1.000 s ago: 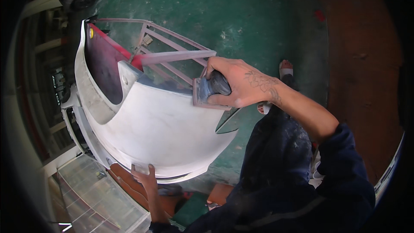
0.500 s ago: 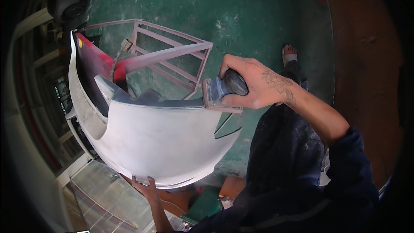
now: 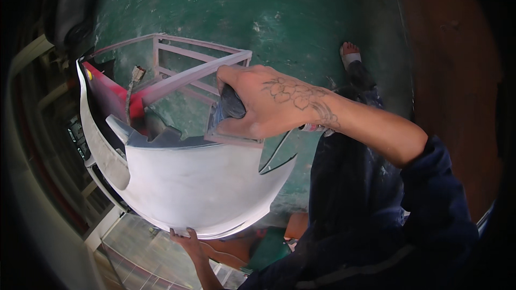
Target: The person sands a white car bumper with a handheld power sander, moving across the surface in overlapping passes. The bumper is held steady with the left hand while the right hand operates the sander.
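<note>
A white car bumper [image 3: 193,182] with a curved face rests on a pinkish metal stand [image 3: 188,78]. My right hand [image 3: 274,99] is wrapped round the dark rounded knob of a hand sanding block [image 3: 232,104]. The block's flat rectangular base lies at the bumper's upper edge, right of its middle. How much of the base touches the surface is hidden. Down at the lower edge of the bumper, my left hand [image 3: 189,243] grips the rim, its fingertips on the white face.
A connector on a cable [image 3: 131,83] hangs by the stand's red part [image 3: 110,83]. Green floor [image 3: 301,32] spreads beyond, and my foot [image 3: 350,53] is at the right. A dark car [image 3: 75,11] stands far left. A glazed panel [image 3: 140,249] lies at the lower left.
My right hand has slid left along the bumper's upper edge with the sanding block. My left hand keeps its place on the lower rim. The whole view has shifted slightly.
</note>
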### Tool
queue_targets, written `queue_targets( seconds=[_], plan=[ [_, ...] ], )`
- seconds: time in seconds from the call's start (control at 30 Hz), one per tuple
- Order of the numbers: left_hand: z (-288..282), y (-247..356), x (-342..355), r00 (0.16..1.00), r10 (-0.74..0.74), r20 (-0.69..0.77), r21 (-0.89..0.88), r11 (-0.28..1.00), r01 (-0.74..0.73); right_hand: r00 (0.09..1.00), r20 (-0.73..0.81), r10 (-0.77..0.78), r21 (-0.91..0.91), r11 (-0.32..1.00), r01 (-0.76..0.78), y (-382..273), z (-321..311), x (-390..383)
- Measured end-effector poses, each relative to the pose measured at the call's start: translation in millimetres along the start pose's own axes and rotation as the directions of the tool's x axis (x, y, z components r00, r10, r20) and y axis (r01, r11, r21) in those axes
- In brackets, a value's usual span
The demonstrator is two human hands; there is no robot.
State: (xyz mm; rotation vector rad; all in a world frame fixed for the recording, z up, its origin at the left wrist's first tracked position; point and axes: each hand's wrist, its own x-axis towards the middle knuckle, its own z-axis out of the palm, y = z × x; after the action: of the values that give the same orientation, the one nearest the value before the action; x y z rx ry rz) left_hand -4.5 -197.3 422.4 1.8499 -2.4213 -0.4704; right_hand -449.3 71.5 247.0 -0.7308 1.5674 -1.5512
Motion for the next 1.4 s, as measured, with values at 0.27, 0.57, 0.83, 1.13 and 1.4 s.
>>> queue_targets(
  seconds=[0.27, 0.57, 0.83, 1.13, 1.4],
  plan=[
    [-5.1, -12.5, 1.9, 0.999, 0.044, 0.003, 0.047, 0.998, -0.044, 0.974, -0.082, 0.210, 0.026, 0.978, -0.209, 105.5, -6.1, -36.5],
    [0.1, 7.0, -8.5, 1.000, 0.016, 0.006, 0.065, 0.998, -0.017, 0.969, -0.065, 0.239, 0.253, 0.943, -0.216, 110.6, -14.1, -53.5],
    [-5.7, -4.3, -6.6, 1.000, 0.016, 0.001, 0.087, 0.996, -0.016, 0.924, -0.255, 0.284, 0.146, 0.956, -0.254, 73.7, 11.6, -43.4],
    [-1.6, 7.3, -10.1, 0.999, 0.024, 0.026, 0.070, 0.997, -0.026, 0.949, -0.301, 0.098, 0.023, 0.995, -0.095, 19.0, 26.7, -46.4],
    [7.2, 15.1, -12.7, 0.999, -0.032, -0.019, -0.067, 0.997, 0.031, 0.950, -0.212, 0.229, 0.010, 0.973, -0.232, 25.8, 4.3, -42.3]
  ],
)
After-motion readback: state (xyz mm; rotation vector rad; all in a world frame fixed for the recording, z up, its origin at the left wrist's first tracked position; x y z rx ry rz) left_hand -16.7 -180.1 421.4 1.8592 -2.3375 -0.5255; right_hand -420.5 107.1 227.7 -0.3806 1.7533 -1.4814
